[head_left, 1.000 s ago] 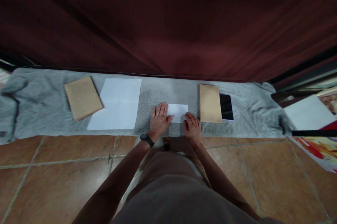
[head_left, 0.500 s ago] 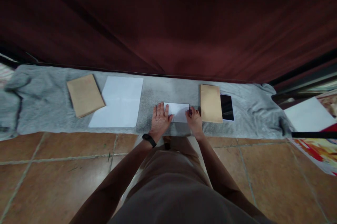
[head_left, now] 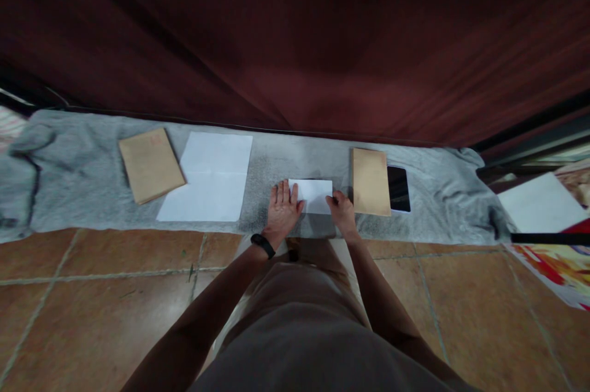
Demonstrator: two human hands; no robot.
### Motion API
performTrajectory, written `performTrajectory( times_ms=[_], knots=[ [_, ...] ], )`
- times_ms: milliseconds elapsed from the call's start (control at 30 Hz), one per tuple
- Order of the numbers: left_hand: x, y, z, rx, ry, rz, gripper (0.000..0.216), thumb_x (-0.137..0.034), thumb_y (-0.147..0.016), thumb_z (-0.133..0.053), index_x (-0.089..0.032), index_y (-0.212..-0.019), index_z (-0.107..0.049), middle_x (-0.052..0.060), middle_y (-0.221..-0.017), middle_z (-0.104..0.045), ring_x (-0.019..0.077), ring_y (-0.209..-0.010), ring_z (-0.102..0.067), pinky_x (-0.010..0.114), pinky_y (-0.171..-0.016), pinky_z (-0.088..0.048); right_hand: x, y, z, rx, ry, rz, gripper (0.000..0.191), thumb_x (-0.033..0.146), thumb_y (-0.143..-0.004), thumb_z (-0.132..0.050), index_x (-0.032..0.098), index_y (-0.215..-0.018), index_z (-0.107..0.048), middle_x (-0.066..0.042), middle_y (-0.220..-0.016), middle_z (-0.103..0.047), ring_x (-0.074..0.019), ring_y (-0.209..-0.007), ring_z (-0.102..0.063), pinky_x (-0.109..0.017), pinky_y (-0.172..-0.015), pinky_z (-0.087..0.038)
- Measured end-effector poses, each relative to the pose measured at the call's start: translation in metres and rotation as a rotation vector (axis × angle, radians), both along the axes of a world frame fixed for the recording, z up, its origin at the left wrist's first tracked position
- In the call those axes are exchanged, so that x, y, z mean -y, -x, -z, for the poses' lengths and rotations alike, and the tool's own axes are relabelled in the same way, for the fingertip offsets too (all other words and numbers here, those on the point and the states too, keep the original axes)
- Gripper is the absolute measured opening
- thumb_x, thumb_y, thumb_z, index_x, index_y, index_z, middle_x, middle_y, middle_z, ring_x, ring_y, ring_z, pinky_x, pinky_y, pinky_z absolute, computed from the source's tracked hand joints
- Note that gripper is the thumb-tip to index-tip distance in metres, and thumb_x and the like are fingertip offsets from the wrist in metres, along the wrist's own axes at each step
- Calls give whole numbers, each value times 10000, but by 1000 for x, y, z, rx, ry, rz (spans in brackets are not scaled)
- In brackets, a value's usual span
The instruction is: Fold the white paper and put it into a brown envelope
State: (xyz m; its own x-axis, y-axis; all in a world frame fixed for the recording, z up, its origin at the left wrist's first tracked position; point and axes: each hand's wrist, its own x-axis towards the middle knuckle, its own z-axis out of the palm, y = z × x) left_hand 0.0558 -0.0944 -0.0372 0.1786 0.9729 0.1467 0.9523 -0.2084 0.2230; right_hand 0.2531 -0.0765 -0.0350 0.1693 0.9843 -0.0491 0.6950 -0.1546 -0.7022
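Observation:
A small folded sheet of white paper lies on the grey cloth in front of my body. My left hand rests flat over its left end, fingers stretched out and the thumb on the paper. At the right edge, my right hand has its fingers curled in a pinch on the folded paper. Just right of that hand lies a stack of brown envelopes, partly covering a dark-screened tablet or phone.
Larger white sheets lie to the left, overlapped by another brown envelope stack. A grey cloth covers the long narrow surface. Behind it hangs a dark red curtain. A white sheet and a colourful printed poster are at far right.
My right fingers have shifted slightly along the folded paper's right edge, and their curl looks tighter. My left hand stays flat on the left end. The whole view has drifted slightly.

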Motion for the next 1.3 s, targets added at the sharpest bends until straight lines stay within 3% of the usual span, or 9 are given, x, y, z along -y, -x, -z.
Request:
performTrajectory(
  times_ms=[233, 333, 400, 500, 600, 733, 867, 1067, 1300],
  knots=[
    [0, 9, -7, 260, -23, -2, 619, -397, -1037, -463, -133, -1586, -352, 227, -1529, -522, 346, -1428, -495, 525, -1193, -361, 4, -5, 8, -356, -30, 59, 202, 414, -842, -584, 236, -745, -574, 14, -687, -596, -181, -678, -536, -293, -665, -416],
    [-6, 14, -5, 581, 18, -106, 716, -415, -1017, -510, -133, -1620, -246, 189, -1350, -669, 296, -1223, -655, 436, -1042, -509, 3, -7, 13, -438, -23, 63, 279, 501, -826, -586, 233, -745, -581, 18, -673, -582, -176, -667, -524, -294, -657, -429],
    [-13, 17, -2, 800, 103, -206, 720, -404, -977, -570, -141, -1594, -306, 123, -1146, -751, 256, -984, -727, 381, -872, -572, 2, -7, 15, -466, -18, 54, 321, 544, -820, -583, 234, -738, -575, 20, -669, -581, -170, -662, -523, -292, -657, -441],
    [-25, 22, 1, 1041, 240, -270, 424, -349, -888, -634, -176, -1274, -648, 34, -902, -757, 204, -764, -701, 327, -711, -564, 0, -5, 15, -506, -13, 36, 325, 548, -813, -595, 229, -753, -586, 14, -682, -610, -170, -671, -545, -290, -660, -467],
    [-35, 28, -1, 1130, 269, -258, 131, -318, -814, -665, -196, -847, -698, 7, -805, -728, 178, -726, -666, 300, -683, -545, -2, -3, 10, -548, -18, 15, 274, 494, -821, -601, 222, -788, -597, -5, -742, -667, -181, -719, -595, -294, -690, -501],
    [-43, 35, -19, 1087, 204, -214, 120, -317, -795, -692, -200, -781, -669, -9, -755, -711, 165, -715, -650, 290, -698, -538, -8, -1, -6, -634, -40, -17, 177, 398, -816, -604, 223, -843, -601, -38, -875, -731, -208, -854, -672, -328, -819, -543],
    [-44, 40, -32, 896, 25, -85, 99, -216, -832, -634, -215, -902, -704, 36, -999, -759, 202, -975, -697, 360, -909, -553, -13, -2, -17, -591, -127, -14, 116, 288, -805, -584, 224, -897, -614, -68, -1035, -750, -224, -1011, -694, -356, -921, -545],
    [-27, 46, -12, 637, -58, 162, 359, 10, -772, -479, -207, -979, -675, 80, -1234, -720, 210, -1216, -647, 430, -1075, -522, -1, -7, -3, -291, -274, -171, 330, 43, -719, -528, 230, -952, -667, -84, -1245, -707, -232, -1213, -643, -415, -1068, -493],
    [-9, 53, 5, 451, 2, 248, 527, 69, -771, -406, -204, -1127, -683, 86, -1378, -659, 195, -1347, -577, 439, -1151, -497, 16, -13, 19, -54, -288, -303, 531, -66, -718, -445, 206, -1080, -723, -90, -1310, -694, -213, -1304, -599, -423, -1154, -453]
  ],
)
